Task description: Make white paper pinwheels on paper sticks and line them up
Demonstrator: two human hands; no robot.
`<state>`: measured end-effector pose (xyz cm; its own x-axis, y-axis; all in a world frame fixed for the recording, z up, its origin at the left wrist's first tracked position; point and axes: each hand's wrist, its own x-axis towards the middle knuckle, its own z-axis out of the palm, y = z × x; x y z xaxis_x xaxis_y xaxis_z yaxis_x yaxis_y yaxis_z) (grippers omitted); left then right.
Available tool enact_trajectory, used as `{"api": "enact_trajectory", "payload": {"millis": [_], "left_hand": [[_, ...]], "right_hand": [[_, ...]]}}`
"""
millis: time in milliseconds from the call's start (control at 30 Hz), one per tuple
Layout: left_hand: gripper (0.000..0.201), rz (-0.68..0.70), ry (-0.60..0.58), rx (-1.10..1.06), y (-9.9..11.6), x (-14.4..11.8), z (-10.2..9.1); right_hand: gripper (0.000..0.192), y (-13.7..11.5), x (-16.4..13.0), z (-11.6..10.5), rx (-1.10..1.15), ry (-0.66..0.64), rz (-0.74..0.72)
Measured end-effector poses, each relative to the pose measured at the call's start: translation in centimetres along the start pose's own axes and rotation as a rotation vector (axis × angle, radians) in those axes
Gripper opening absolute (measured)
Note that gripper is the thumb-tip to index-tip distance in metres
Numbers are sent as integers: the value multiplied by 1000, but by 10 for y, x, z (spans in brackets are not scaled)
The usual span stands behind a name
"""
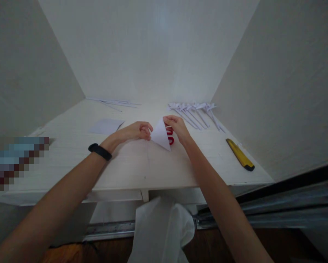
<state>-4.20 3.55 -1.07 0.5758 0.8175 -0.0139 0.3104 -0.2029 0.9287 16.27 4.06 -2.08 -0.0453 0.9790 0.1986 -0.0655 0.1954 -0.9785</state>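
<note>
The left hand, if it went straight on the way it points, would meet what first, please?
The left hand would most likely meet the white paper triangle right at its fingers; whether they touch is hard to tell.

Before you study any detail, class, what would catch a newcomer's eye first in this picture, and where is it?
Probably the yellow tool, apparently a cutter, lying near the right edge of the white tabletop. Next come the red loops showing beside the white paper, which is between the left hand and the right hand at the centre. The dark band on the left wrist also stands out.
</note>
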Motion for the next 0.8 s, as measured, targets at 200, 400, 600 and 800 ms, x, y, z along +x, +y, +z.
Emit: {"api": "enact_trajectory", "payload": {"millis": [200, 400, 600, 800], "left_hand": [[19, 65, 20, -57, -4, 4, -5], [18, 240, 394, -125, 19, -1, -4], [18, 400, 681, 21, 42, -15, -5], [9, 528, 861, 303, 57, -32, -3]], "right_hand": [[15, -4, 0, 1, 30, -23, -69], [15, -16, -7, 7, 51, -41, -184], [13, -30, -21, 14, -62, -128, -262], [20, -47, -36, 19, -412, -121, -441]]}}
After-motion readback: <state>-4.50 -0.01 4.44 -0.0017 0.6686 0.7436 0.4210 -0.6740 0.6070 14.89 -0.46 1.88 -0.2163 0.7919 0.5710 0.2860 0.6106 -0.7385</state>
